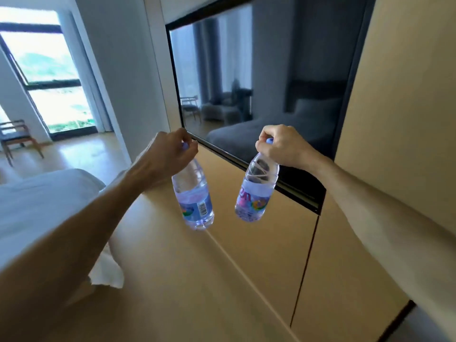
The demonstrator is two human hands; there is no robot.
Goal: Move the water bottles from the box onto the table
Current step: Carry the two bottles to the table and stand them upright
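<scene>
I hold two small clear water bottles with blue labels and pale blue caps, both hanging in the air in front of me. My left hand (170, 156) grips the left bottle (193, 201) by its cap and neck. My right hand (281, 146) grips the right bottle (256, 191) the same way, tilted slightly to the left. Both bottles hang above the wooden floor, close to the wall. The box and the table are out of sight.
A large dark TV screen (259, 82) is set in the beige panelled wall (407, 107) straight ahead. A bed with white sheets (42, 201) lies at the left. Further left stand a wooden chair (17, 137) and a tall window (49, 77). Light wooden floor (185, 280) runs between bed and wall.
</scene>
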